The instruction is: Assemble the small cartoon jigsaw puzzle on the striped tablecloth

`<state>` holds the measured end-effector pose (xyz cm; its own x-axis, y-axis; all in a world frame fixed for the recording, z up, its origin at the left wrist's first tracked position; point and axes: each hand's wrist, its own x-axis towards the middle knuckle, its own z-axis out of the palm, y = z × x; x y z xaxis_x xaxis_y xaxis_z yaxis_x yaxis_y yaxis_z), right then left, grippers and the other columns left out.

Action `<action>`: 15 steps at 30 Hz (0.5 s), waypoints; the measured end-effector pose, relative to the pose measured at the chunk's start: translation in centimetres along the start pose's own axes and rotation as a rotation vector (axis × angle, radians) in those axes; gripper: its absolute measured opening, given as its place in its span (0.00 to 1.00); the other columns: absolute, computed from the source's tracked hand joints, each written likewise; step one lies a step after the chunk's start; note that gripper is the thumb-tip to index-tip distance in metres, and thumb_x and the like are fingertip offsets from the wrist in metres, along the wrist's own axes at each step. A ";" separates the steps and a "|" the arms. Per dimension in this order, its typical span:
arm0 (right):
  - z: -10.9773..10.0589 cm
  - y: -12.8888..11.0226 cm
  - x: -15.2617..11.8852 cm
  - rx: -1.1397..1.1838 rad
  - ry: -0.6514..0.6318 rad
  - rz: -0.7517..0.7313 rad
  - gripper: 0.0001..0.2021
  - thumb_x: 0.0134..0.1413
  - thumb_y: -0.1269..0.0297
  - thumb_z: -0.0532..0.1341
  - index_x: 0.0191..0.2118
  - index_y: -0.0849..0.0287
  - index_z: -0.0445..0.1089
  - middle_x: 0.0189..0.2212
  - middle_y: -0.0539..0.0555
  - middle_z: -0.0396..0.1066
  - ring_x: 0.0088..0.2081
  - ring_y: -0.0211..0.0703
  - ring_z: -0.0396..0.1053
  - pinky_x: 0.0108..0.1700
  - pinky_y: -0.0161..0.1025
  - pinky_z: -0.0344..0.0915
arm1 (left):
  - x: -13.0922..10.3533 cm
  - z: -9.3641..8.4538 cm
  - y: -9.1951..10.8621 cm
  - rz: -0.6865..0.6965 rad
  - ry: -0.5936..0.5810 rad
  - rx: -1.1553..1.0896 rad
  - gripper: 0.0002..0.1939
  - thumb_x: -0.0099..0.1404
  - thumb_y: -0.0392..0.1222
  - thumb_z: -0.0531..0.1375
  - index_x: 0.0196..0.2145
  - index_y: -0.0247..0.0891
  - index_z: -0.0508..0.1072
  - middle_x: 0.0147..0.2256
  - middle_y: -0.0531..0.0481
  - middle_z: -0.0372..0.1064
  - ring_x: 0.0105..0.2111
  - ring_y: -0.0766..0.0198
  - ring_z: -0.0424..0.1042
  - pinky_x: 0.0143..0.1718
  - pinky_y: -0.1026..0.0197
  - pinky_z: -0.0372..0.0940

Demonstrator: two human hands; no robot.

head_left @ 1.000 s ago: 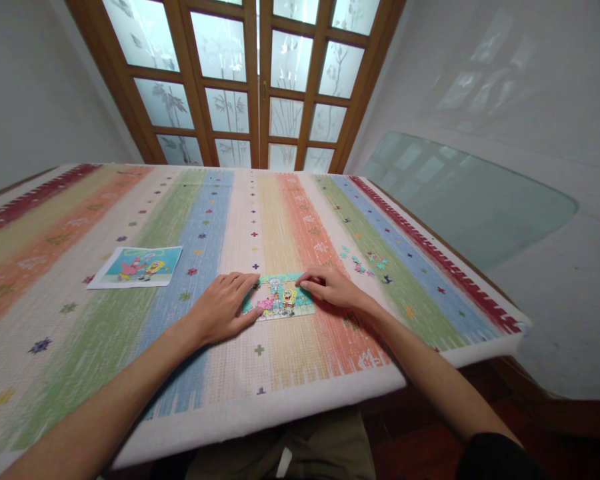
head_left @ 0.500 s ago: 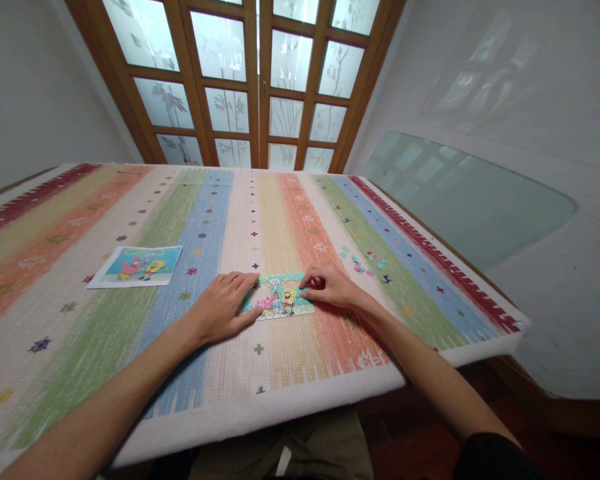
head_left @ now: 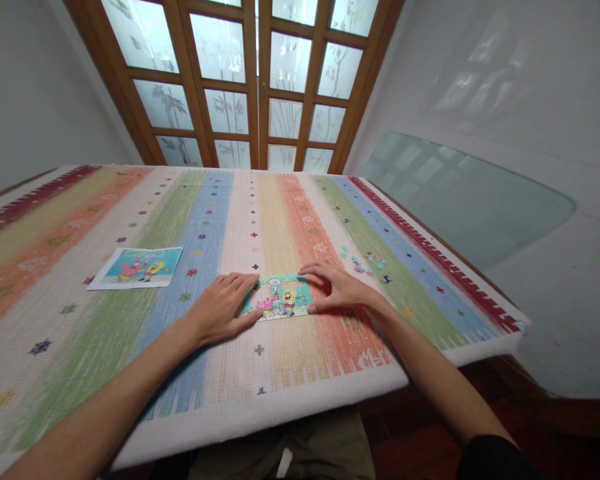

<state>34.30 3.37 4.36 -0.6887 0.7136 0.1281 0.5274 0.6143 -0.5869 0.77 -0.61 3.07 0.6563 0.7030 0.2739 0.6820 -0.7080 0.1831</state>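
Note:
A small jigsaw puzzle (head_left: 290,298) lies on the striped tablecloth in front of me, with cartoon figures in its joined pieces and tan gaps between some of them. My left hand (head_left: 224,305) grips its left end, fingers over the upper corner and thumb at the lower edge. At the right end, my right hand (head_left: 337,285) spans the short side, fingertips on the upper corner and thumb on the lower one. Several loose puzzle pieces (head_left: 363,267) are scattered beyond my right hand.
A printed picture (head_left: 140,268) of the cartoon figures lies left of my left hand. The striped tablecloth (head_left: 190,360) covers the table, whose front edge is close to me. Wooden doors with frosted panes (head_left: 230,110) stand behind it; a glass panel (head_left: 460,193) is at the right.
My right hand has gone from a pinch over the puzzle's right side to a wide hold across its right end. The left hand has stayed almost still.

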 end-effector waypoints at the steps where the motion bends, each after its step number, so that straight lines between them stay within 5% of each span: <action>1: 0.0 0.0 0.0 -0.006 -0.004 -0.004 0.34 0.45 0.56 0.77 0.60 0.52 0.71 0.60 0.59 0.69 0.62 0.58 0.65 0.68 0.58 0.57 | 0.0 0.0 0.0 0.000 -0.002 -0.002 0.27 0.74 0.57 0.53 0.62 0.37 0.62 0.56 0.35 0.71 0.54 0.43 0.70 0.55 0.40 0.66; 15: 0.2 -0.2 0.0 -0.020 -0.015 0.002 0.33 0.46 0.57 0.77 0.59 0.50 0.72 0.58 0.57 0.70 0.61 0.57 0.65 0.68 0.58 0.57 | 0.1 0.0 -0.1 -0.005 0.011 -0.007 0.27 0.73 0.58 0.54 0.62 0.39 0.62 0.57 0.36 0.71 0.55 0.44 0.69 0.56 0.41 0.65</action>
<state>34.14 3.16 4.35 -0.6952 0.7096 0.1152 0.5382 0.6199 -0.5710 0.78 -0.53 3.03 0.6490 0.7061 0.2832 0.6834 -0.7046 0.1909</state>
